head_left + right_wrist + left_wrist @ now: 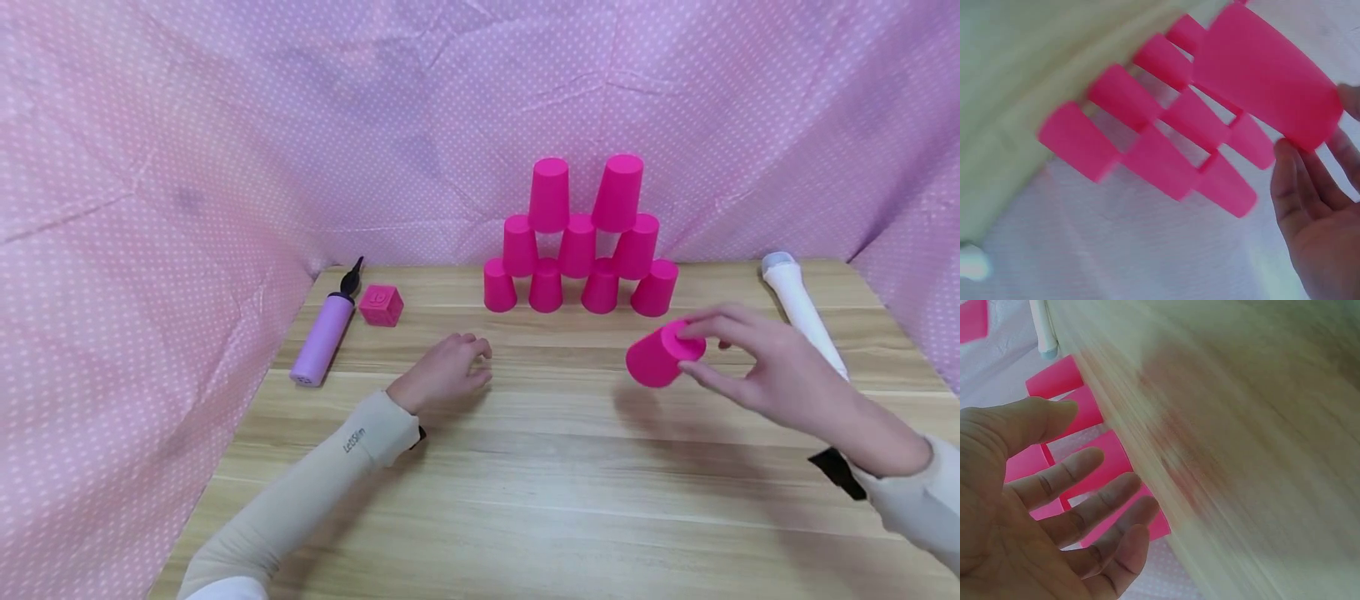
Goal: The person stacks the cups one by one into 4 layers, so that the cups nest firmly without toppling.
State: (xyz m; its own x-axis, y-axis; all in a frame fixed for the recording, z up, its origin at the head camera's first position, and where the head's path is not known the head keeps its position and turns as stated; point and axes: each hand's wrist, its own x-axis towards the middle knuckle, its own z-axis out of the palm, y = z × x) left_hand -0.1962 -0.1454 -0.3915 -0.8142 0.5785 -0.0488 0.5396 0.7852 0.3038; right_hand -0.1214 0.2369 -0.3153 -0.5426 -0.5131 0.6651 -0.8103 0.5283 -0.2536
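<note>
A pink plastic cup, mouth down and tilted, hangs above the table in my right hand. Thumb and fingers pinch it near its closed base, as the right wrist view also shows for the held cup. Behind it stands a pyramid of upside-down pink cups: a bottom row of several, three above, and two on top. My left hand hovers over the table left of centre, fingers loosely bent and holding nothing. In the left wrist view its palm shows bare, with pyramid cups beyond the fingers.
On the left of the wooden table lie a purple hand pump with a black nozzle and a pink embossed cube. A white microphone lies at the right, partly behind my right hand. Pink dotted cloth hangs around the table.
</note>
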